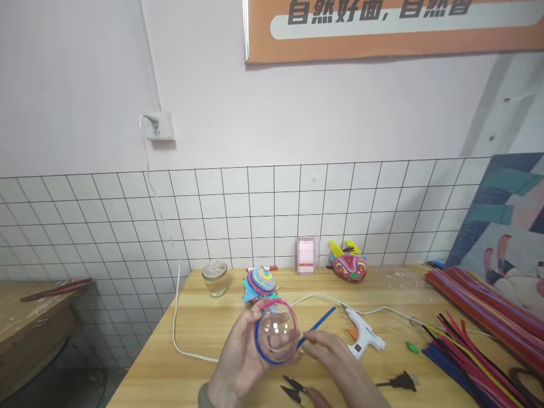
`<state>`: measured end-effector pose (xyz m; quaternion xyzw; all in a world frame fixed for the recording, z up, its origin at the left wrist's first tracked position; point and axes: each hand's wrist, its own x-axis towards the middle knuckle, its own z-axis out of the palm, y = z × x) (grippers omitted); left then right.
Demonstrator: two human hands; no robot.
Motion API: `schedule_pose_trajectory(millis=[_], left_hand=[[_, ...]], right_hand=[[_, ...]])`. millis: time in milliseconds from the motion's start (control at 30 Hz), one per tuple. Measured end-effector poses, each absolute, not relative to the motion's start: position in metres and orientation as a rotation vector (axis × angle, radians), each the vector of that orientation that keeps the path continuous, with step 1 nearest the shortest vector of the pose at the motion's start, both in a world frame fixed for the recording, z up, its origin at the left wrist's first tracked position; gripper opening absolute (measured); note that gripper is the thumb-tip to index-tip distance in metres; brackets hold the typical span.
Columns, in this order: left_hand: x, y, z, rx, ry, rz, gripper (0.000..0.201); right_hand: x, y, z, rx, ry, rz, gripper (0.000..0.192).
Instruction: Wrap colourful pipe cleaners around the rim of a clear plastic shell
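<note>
Two hands over the near edge of the wooden table (204, 334) — left hand (238, 362) cupped around a clear plastic dome (278, 335) rimmed with blue pipe cleaner, right hand (335, 365) pinching its loose blue pipe-cleaner end (318, 324); white glue gun (364, 335) just right.

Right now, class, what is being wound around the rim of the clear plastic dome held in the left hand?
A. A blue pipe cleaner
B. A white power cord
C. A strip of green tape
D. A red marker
A: a blue pipe cleaner circles the rim of the clear dome in the left hand, and the right hand pinches its free end.
</note>
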<state>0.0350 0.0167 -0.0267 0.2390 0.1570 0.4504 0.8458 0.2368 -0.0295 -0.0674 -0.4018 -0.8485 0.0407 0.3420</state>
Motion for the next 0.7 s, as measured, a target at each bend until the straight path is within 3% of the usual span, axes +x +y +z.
schedule_pose_trajectory(millis=[267, 567, 700], left_hand=[[0.052, 0.008, -0.029, 0.464, 0.402, 0.939, 0.018], [0.056, 0.004, -0.023, 0.527, 0.417, 0.927, 0.014], [0.056, 0.005, -0.023, 0.561, 0.426, 0.900, 0.015]], right_hand=[[0.224, -0.013, -0.069, -1.136, -2.105, 0.072, 0.087], [0.221, -0.010, -0.080, -1.190, -2.061, 0.235, 0.090], [0.221, -0.012, -0.060, -1.269, -2.149, 0.230, 0.104]])
